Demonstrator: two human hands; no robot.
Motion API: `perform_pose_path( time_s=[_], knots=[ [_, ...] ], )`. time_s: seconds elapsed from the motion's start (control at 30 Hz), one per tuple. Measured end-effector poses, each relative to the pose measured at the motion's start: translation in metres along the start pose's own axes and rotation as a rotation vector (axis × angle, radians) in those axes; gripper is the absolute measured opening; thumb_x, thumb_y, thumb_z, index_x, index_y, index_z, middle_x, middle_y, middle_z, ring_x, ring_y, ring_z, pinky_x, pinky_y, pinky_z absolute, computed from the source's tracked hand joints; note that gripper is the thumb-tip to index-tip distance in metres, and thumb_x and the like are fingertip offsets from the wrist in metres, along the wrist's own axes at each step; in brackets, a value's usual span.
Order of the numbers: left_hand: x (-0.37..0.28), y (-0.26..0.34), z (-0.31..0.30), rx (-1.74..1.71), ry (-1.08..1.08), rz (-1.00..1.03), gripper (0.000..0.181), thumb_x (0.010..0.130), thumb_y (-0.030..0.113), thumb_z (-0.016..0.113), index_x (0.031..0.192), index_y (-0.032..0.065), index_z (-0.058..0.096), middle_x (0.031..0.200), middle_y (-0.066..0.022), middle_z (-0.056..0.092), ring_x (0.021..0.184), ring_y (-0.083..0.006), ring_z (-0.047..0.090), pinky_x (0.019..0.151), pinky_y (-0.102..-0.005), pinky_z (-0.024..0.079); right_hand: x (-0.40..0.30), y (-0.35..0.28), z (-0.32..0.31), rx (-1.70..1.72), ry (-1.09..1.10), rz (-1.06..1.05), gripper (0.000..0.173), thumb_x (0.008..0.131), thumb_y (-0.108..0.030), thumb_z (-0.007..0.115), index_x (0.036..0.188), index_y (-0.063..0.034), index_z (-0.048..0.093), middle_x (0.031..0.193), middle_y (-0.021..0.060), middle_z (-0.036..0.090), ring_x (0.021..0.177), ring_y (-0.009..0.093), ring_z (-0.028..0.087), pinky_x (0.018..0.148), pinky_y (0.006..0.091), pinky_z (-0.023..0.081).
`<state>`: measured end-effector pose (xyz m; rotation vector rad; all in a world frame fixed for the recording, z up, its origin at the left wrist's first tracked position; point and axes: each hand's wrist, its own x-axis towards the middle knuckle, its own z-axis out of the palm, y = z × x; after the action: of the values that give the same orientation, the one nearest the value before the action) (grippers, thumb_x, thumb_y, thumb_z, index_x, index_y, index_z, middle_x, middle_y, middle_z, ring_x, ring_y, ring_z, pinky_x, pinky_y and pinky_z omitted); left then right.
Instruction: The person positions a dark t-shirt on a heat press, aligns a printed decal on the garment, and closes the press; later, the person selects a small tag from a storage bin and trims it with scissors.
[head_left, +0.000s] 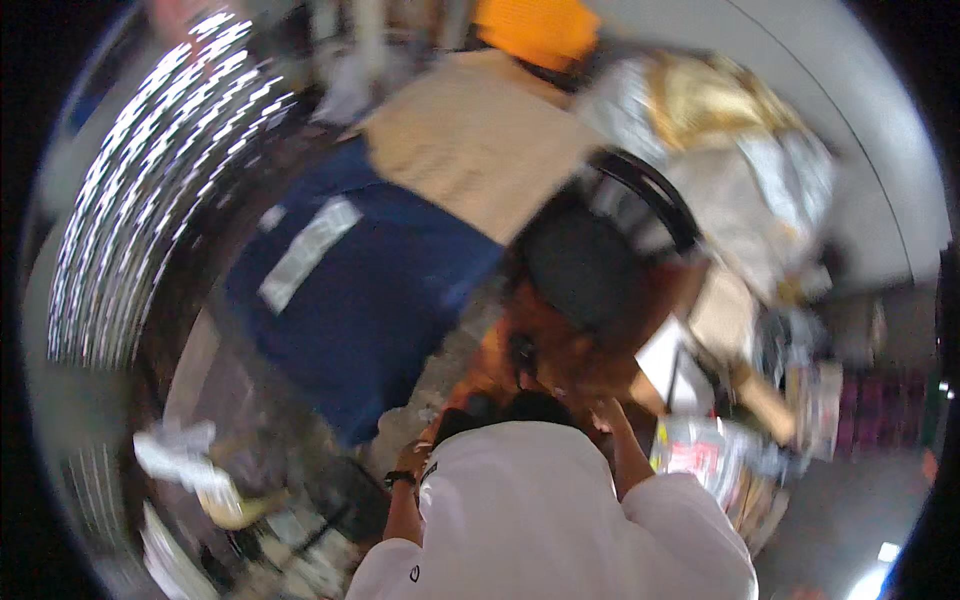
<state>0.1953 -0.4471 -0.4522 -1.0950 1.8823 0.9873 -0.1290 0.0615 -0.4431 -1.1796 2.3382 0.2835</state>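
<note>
Motion blur softens the whole view. My left hand (414, 455), with a dark band at the wrist, is low beside the white shirt (517, 495) I wear; its fingers are partly hidden. On the other side, my right hand (604, 414) is near the lower edge of a reddish-brown surface (555, 360), and whether it grips anything is unclear. Beyond it stands a dark, rounded seat-like object (577, 274) with a curved black bar (652, 191) behind. A navy-blue cloth-like sheet (360, 300) bearing a pale strip (311, 255) spreads ahead to the left.
A beige sheet (480, 142) adjoins the navy one, with an orange object (536, 34) above. White and gold plastic-looking bags (720, 142) are heaped at upper right. Packages (697, 450) lie by my right arm. Shiny streaked items (150, 202) line the left; clutter (225, 487) lies lower left.
</note>
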Motion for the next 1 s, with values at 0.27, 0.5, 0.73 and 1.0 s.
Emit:
perform_pose_path(
  time_s=[0.27, 0.5, 0.73, 1.0],
  knots=[
    [0.019, 0.047, -0.084, 0.221, -0.334, 0.326, 0.022, 0.098, 0.024, 0.057, 0.11, 0.0065, 0.065, 0.085, -0.006, 0.068, 0.068, -0.0171, 0.064, 0.06, -0.0315, 0.05, -0.081, -0.077, -0.125, 1.371, 0.8, 0.854, 0.023, 0.09, -0.02, 0.063, 0.1, -0.0011, 0.07, 0.072, 0.0109, 0.066, 0.06, 0.02, 0.064, 0.059, 0.0354, 0.053],
    [0.049, 0.253, -0.121, 0.282, -0.345, 0.601, 0.02, 0.098, 0.02, 0.058, 0.112, 0.0064, 0.064, 0.086, -0.0049, 0.068, 0.068, -0.0122, 0.063, 0.057, -0.0265, 0.047, -0.207, 0.002, -0.071, 1.116, 1.311, 1.712, 0.03, 0.09, -0.022, 0.063, 0.102, 0.0049, 0.069, 0.083, 0.0211, 0.07, 0.072, 0.027, 0.07, 0.068, 0.0407, 0.054],
    [-0.018, 0.409, -0.01, 0.426, -0.374, 0.694, 0.021, 0.1, 0.02, 0.059, 0.111, 0.0027, 0.064, 0.087, -0.0057, 0.068, 0.072, -0.0128, 0.063, 0.062, -0.027, 0.05, -0.289, -0.002, 0.038, 0.712, 0.268, 2.957, 0.071, 0.074, -0.051, 0.079, 0.123, -0.0036, 0.062, 0.118, 0.0234, 0.063, 0.105, 0.043, 0.063, 0.09, 0.0466, 0.052],
    [-0.136, 0.59, 0.257, 0.916, -0.567, 1.413, 0.026, 0.093, 0.015, 0.063, 0.112, -0.0022, 0.064, 0.095, -0.0133, 0.069, 0.088, -0.0209, 0.066, 0.083, -0.0358, 0.053, -0.32, -0.043, 0.072, 1.501, 0.848, 2.83, 0.043, 0.083, -0.037, 0.07, 0.1, 0.0024, 0.069, 0.119, 0.0322, 0.06, 0.119, 0.046, 0.054, 0.097, 0.0503, 0.048]
  ],
)
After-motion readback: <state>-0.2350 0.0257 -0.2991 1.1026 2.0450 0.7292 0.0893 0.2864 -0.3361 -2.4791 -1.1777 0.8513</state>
